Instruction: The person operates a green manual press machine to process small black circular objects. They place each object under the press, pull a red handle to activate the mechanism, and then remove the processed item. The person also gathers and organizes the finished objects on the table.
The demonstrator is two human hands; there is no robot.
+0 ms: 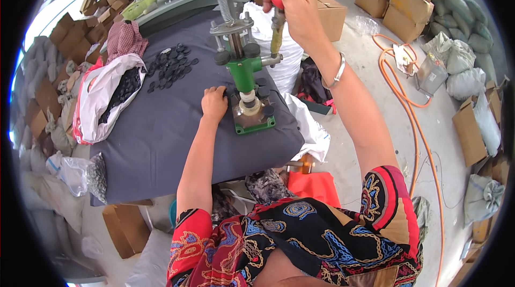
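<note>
A green hand press (242,72) with a tall threaded spindle stands on the dark cloth-covered table. My right hand (298,5) is closed round its lever (277,32) at the red knob, with the lever standing upright. Beside the press base (256,126) on its left, my left hand (214,103) rests with fingers curled. Whatever its fingertips may hold is hidden. A pale round die (249,105) sits under the press ram, on the base. Several black round pieces (171,67) lie loose on the cloth, beyond my left hand.
At the table's left, a white bag (99,110) lies open with black pieces inside. A clear bag (72,174) of small pieces lies at the near left corner. An orange hose (399,85) runs over the floor at right, near stacked cartons (410,5) and sacks.
</note>
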